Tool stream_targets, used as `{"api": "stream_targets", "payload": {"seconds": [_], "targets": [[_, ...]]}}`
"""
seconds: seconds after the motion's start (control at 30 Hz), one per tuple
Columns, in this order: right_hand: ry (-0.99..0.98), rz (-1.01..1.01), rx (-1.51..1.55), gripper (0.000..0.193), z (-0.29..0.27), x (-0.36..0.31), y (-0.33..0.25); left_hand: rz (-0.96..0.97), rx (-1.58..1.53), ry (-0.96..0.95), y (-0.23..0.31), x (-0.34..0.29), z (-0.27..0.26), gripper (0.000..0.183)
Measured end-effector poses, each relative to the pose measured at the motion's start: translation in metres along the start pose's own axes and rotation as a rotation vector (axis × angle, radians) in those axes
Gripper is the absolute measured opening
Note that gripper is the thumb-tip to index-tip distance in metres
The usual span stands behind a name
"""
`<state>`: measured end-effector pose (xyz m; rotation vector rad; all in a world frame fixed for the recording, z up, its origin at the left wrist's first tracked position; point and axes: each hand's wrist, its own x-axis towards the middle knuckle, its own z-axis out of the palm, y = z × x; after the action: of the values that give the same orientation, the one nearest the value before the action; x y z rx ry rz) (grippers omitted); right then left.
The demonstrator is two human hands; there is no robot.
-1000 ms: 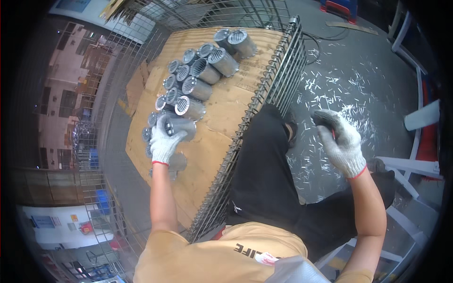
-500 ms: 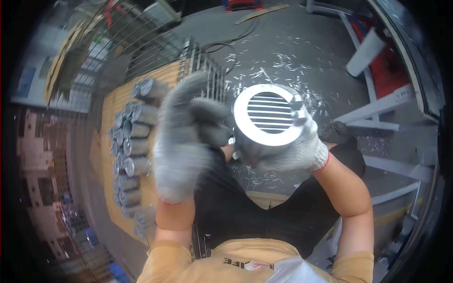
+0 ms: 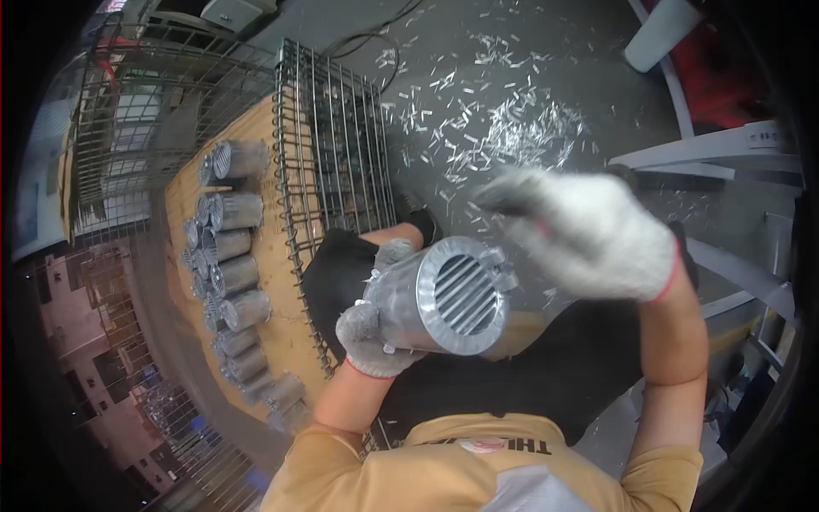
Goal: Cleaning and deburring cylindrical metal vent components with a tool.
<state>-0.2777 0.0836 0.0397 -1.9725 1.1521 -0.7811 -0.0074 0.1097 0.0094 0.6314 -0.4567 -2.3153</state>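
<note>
A silvery metal cylinder (image 3: 397, 300) with a flat ring rim and a slatted, grille-like end is tilted over my lap, its slatted end turned up and to the right. Around its left side wraps my left hand (image 3: 372, 337), in a grey-white knitted glove. Small tabs stick out from the cylinder's side and a lug from its rim. My right hand (image 3: 589, 230), gloved the same way, is raised to the upper right, apart from the cylinder. Motion blurs its fingers, so I cannot make out whether they hold anything.
Several similar metal cylinders (image 3: 235, 277) lie stacked on brown cardboard (image 3: 277, 337) at the left. Wire mesh (image 3: 333, 145) stands between them and my leg. Metal slivers (image 3: 533, 128) litter the grey floor ahead. White frame legs (image 3: 699, 154) and a white roll (image 3: 664, 34) are at the right.
The cylinder has passed from my right hand to my left and moved lower. My right hand has come off it and lifted to the right. My view has shifted too.
</note>
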Motion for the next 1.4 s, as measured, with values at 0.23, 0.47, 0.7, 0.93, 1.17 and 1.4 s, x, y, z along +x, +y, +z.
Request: {"api": "stream_targets", "payload": {"seconds": [0.23, 0.47, 0.7, 0.93, 1.17, 1.4], "targets": [[0.240, 0.135, 0.669, 0.050, -0.007, -0.007, -0.008, 0.118, -0.040, 0.326, -0.020, -0.037, -0.055, 0.089], [0.201, 0.149, 0.720, 0.016, 0.023, -0.009, -0.014, 0.037, -0.127, 0.166, -0.006, -0.026, -0.046, 0.092], [0.006, -0.351, 0.157, 0.028, 0.023, 0.003, 0.004, -0.014, -0.135, 0.157, -0.003, -0.029, -0.034, 0.100], [0.009, -0.478, -0.258, 0.032, 0.023, 0.010, -0.025, 0.022, -0.241, 0.218, -0.006, -0.030, -0.064, 0.077], [0.080, 0.209, 0.585, 0.018, 0.029, 0.007, -0.022, 0.060, -0.048, 0.277, -0.005, -0.027, -0.045, 0.105], [0.295, 0.000, 0.769, 0.024, 0.025, -0.013, -0.013, 0.136, -0.052, 0.192, -0.003, -0.029, -0.053, 0.088]]}}
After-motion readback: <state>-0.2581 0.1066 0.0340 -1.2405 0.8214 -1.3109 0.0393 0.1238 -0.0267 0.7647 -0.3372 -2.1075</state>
